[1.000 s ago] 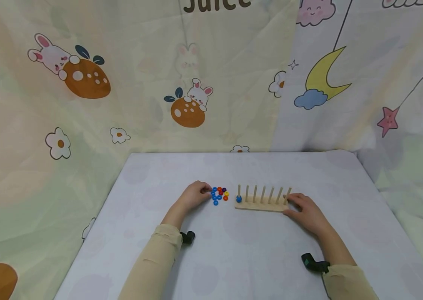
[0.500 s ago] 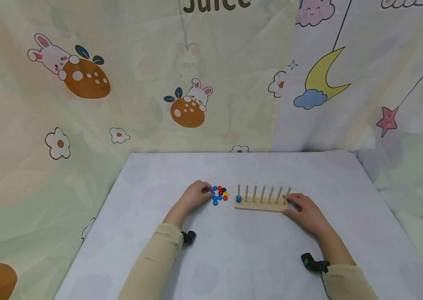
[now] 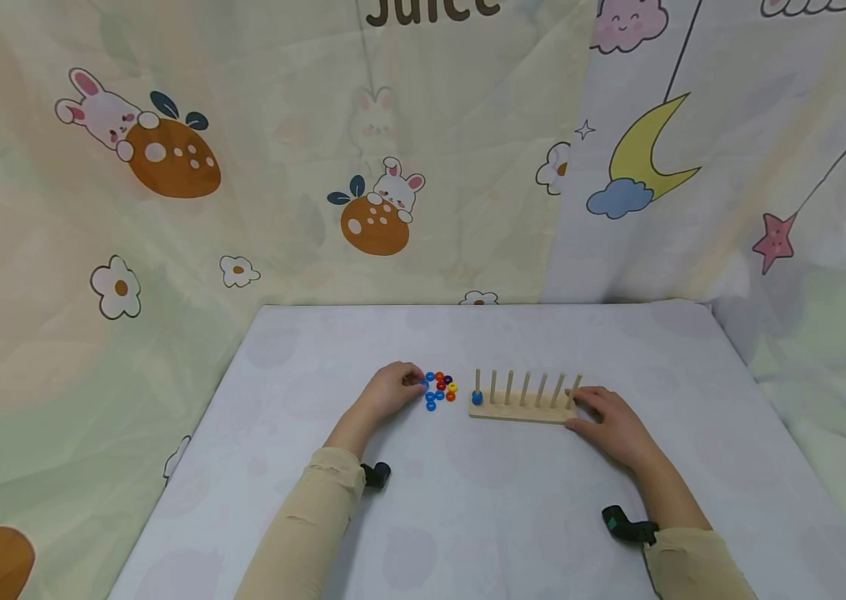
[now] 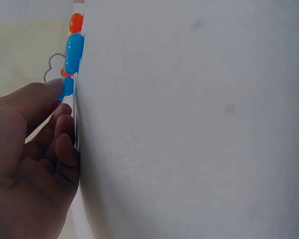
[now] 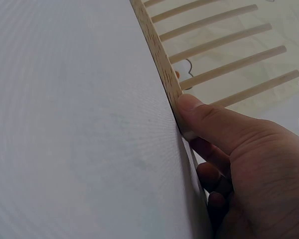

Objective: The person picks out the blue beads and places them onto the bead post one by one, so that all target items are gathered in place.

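Observation:
At the left edge of a small cluster of beads (image 3: 440, 396), my left hand (image 3: 391, 389) pinches a blue bead (image 4: 68, 87) between thumb and fingers; the fingertips behind it are partly hidden. The cluster holds blue, red, orange, yellow and dark purple beads lying on the table. To its right stands a wooden peg board (image 3: 520, 412) with a row of several upright pegs. One blue bead (image 3: 477, 398) sits low on its leftmost peg. My right hand (image 3: 613, 423) grips the board's right end, thumb on the near side (image 5: 182, 102).
A white cloth covers the table (image 3: 498, 508). Behind it hangs a printed curtain (image 3: 468, 167) with rabbits, flowers and a moon. Black wrist cameras sit on both forearms, the right one (image 3: 627, 527) jutting inward over the table.
A couple of blue beads near my left fingertips have shifted very slightly. The right hand and the peg board have stayed in place.

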Motion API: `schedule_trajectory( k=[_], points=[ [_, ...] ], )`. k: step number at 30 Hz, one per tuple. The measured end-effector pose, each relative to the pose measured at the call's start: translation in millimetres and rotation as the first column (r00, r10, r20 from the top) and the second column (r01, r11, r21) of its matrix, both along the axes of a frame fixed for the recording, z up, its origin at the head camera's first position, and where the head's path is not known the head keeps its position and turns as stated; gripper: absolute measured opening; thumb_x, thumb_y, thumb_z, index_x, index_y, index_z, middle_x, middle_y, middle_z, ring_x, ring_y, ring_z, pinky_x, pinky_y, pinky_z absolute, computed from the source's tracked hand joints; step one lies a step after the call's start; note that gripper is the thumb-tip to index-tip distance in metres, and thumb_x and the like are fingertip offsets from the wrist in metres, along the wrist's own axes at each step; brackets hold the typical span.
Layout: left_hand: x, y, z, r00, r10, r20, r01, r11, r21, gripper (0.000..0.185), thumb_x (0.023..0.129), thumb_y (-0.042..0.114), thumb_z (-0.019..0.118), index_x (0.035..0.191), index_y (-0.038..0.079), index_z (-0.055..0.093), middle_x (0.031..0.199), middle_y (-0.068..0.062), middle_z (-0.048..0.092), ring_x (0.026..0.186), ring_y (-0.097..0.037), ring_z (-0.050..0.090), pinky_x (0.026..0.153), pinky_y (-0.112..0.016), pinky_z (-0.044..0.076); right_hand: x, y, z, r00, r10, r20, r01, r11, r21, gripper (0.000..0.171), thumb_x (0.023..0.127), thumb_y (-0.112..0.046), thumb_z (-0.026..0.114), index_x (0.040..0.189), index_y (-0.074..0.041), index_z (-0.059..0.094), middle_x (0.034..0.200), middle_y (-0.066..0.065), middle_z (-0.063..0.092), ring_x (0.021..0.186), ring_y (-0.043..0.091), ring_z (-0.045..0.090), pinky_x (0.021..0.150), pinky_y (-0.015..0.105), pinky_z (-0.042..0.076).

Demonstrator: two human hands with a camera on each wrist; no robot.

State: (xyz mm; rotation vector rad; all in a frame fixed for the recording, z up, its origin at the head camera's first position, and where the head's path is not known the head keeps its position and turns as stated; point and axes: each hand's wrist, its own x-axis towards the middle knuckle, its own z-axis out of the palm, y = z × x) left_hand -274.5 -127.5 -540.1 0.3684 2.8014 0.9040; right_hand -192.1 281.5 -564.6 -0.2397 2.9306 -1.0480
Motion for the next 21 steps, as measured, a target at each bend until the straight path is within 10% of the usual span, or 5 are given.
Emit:
schedule_trajectory(
  k=[21],
  points=[
    [10.7,3.8,12.5,0.999,0.033,0.001,-0.033,0.997,0.072,0.023,0.094,0.032,0.068,0.114,0.02,0.068,0.097,0.006,0.066,0.088,-0.015,0.058,0.074,-0.029,0.051,-0.8,-0.4,1.1,1.0,0.006,0.0,-0.006,1.0,0.012,0.063,0.089,-0.041,0.072,0.137,-0.004,0.055,0.14,0.02,0.051,0.133,0.046,0.04,0.106,0.063,0.032]
  ],
)
